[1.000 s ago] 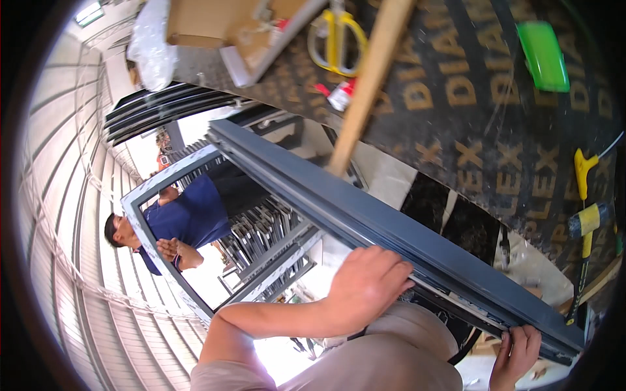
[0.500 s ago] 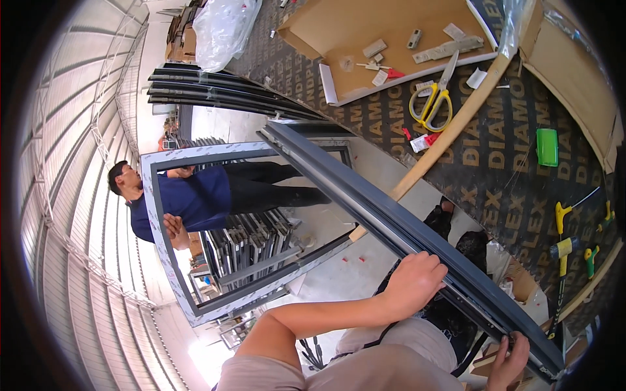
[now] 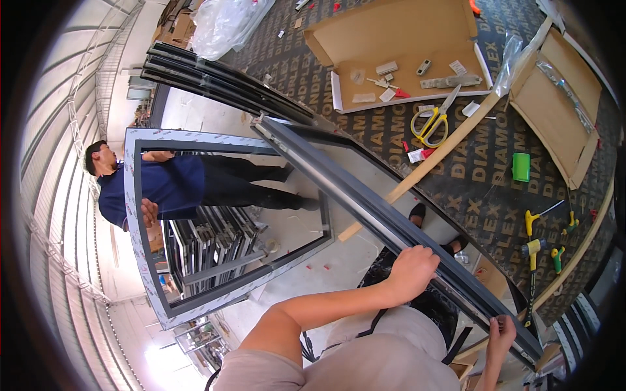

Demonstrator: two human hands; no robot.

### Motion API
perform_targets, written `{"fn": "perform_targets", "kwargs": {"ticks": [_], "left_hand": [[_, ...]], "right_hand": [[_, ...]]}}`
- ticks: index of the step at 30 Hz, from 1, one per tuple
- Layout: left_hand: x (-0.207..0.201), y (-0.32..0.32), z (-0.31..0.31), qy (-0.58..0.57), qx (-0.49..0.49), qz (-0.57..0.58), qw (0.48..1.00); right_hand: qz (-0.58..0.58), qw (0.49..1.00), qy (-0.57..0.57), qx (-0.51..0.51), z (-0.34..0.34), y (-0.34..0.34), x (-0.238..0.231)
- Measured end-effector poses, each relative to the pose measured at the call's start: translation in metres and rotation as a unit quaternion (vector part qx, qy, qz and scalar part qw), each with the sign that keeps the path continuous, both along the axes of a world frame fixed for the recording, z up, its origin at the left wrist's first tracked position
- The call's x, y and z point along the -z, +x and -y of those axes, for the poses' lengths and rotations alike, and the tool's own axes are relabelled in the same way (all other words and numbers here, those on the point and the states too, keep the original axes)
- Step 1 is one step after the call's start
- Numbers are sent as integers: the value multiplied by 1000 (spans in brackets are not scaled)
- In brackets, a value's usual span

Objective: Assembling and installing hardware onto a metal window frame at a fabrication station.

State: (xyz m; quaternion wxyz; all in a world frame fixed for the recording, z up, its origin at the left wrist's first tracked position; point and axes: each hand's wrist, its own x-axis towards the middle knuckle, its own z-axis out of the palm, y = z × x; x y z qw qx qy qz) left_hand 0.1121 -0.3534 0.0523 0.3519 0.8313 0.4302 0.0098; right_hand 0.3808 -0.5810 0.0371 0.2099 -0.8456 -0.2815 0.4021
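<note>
A long dark grey metal window frame point(image 3: 365, 205), seen nearly edge-on, runs diagonally from the upper middle to the lower right, with grooves along its side. My left hand point(image 3: 413, 274) is closed over its near edge, knuckles up. Farther down, by the lower right end, my right hand point(image 3: 501, 333) has its fingers bent together against the same edge; whether a small part sits between them is hidden. Beyond, a co-worker point(image 3: 166, 186) in a dark blue top stands behind another frame with white printed film point(image 3: 134, 195), one hand on its side.
A dark printed worktop point(image 3: 482, 176) holds yellow-handled scissors point(image 3: 430, 126), an open cardboard box point(image 3: 391, 39) with small parts, a green block point(image 3: 521, 167), and a mallet point(image 3: 533, 247). A wooden strip point(image 3: 420, 171) crosses it. Dark profiles point(image 3: 222, 81) and stacked frames point(image 3: 212, 241) lie beyond.
The view has shifted, showing more of the worktop. My left hand keeps its grip on the frame. My right hand's fingers have drawn closer together at the edge.
</note>
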Motion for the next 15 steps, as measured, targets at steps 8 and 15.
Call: {"fn": "perform_targets", "kwargs": {"ticks": [8,15], "left_hand": [[-4,-2,-9,-21,-3,-32,999],[0,-1,-8,-11,5,-22,1000]], "right_hand": [[-115,992,24,53,-17,-6,-6],[-50,998,33,29,-15,-12,-8]]}}
